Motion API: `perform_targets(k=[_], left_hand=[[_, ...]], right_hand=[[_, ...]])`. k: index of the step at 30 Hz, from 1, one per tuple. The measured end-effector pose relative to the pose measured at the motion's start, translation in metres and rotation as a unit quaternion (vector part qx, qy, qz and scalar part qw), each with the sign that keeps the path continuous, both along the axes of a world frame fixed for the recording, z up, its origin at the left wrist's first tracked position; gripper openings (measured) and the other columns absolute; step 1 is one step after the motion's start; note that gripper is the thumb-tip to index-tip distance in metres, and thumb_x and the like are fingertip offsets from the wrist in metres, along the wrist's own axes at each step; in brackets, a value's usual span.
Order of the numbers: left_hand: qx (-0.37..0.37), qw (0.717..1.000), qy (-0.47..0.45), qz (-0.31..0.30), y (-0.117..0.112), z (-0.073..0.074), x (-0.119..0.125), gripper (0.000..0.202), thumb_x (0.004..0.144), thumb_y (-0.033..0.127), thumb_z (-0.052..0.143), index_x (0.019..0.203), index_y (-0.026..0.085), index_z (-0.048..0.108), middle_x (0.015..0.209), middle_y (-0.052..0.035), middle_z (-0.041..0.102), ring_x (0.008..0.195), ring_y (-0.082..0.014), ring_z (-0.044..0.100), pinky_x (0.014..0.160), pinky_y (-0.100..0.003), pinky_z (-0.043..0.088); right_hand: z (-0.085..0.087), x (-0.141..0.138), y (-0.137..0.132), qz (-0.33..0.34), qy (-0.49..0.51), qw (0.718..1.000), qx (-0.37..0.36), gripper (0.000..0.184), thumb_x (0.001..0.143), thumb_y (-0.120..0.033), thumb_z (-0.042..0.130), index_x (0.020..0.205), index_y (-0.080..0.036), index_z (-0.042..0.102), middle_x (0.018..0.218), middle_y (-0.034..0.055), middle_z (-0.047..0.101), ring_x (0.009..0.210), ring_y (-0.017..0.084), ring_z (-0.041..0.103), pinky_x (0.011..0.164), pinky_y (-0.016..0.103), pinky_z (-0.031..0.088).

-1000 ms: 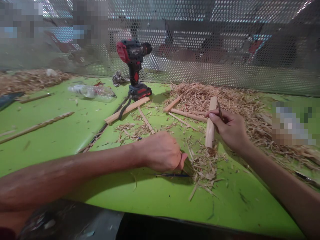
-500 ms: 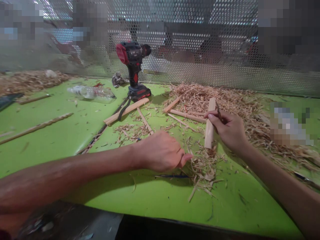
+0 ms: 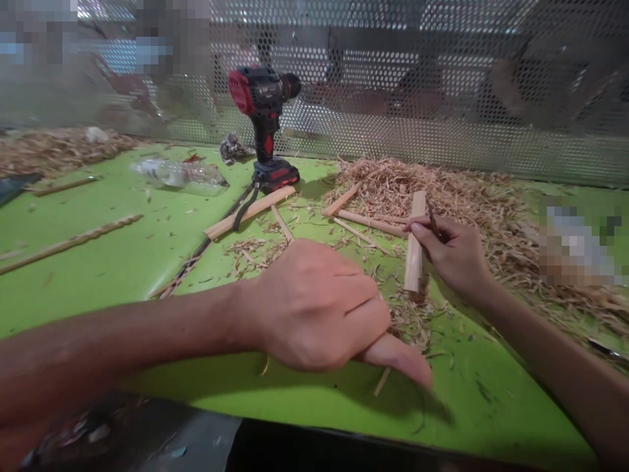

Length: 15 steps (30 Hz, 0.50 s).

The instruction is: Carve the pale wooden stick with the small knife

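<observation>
The left hand [image 3: 327,311], curled with thumb extended and contents indiscernible, is now covering more of the loose shavings [image 3: 415,324] than half a second earlier, while the right hand [image 3: 457,252] is still pinching the wooden slat [image 3: 415,259] over the counter [image 3: 496,387], leaving its position essentially unchanged

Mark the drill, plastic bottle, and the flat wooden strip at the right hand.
Drill [image 3: 265,126], head view: handle.
Plastic bottle [image 3: 179,176], head view: middle of its side.
Flat wooden strip [image 3: 414,261], head view: lower half of its face.
</observation>
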<state>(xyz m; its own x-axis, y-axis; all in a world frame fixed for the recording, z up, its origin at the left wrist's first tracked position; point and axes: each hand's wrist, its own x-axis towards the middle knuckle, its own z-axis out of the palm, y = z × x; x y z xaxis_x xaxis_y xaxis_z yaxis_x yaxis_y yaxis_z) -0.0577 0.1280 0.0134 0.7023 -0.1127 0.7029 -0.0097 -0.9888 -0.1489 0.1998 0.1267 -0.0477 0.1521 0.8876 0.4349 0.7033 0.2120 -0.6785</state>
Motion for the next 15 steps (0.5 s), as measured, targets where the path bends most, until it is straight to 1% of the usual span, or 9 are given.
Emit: perform_targets(k=[3,7,11,15], left_hand=[[-0.011,1.0,-0.006,-0.018,0.0,-0.0007,0.0004,0.057,0.096,0.045,0.053,0.046,0.021,0.038,0.044,0.0047,0.03,0.042,-0.01,0.036,0.043,-0.029,0.02],[-0.029,0.999,-0.004,-0.03,-0.0001,-0.0006,0.0013,0.059,0.098,0.043,0.051,0.045,0.02,0.04,0.045,0.0055,0.027,0.041,-0.0088,0.036,0.043,-0.028,0.018],[-0.027,0.999,-0.001,-0.026,0.0002,-0.0036,0.0003,0.059,0.098,0.043,0.05,0.045,0.02,0.041,0.045,0.0051,0.03,0.042,-0.0089,0.038,0.044,-0.028,0.019],[-0.035,0.999,0.01,-0.03,0.0,-0.0077,-0.0017,0.058,0.1,0.042,0.046,0.047,0.021,0.044,0.044,0.0047,0.034,0.043,-0.0106,0.042,0.046,-0.031,0.021]], right_hand=[[-0.0021,0.0015,-0.0001,0.0,0.007,1.0,-0.005,0.024,0.089,-0.041,0.062,0.088,-0.022,0.075,0.075,0.0057,0.068,0.065,0.02,0.057,0.052,0.03,0.036],[-0.0021,0.0019,-0.001,0.003,0.021,1.0,-0.019,0.024,0.089,-0.042,0.062,0.088,-0.023,0.075,0.071,0.0046,0.066,0.059,0.018,0.054,0.049,0.03,0.034],[0.0,0.0008,-0.0019,0.005,0.018,1.0,-0.018,0.023,0.088,-0.039,0.061,0.087,-0.022,0.076,0.071,0.0048,0.066,0.057,0.017,0.051,0.048,0.029,0.031],[0.0004,0.0001,-0.0031,-0.001,0.016,0.999,-0.034,0.023,0.089,-0.039,0.06,0.089,-0.023,0.077,0.069,0.0042,0.065,0.056,0.017,0.05,0.048,0.029,0.029]])
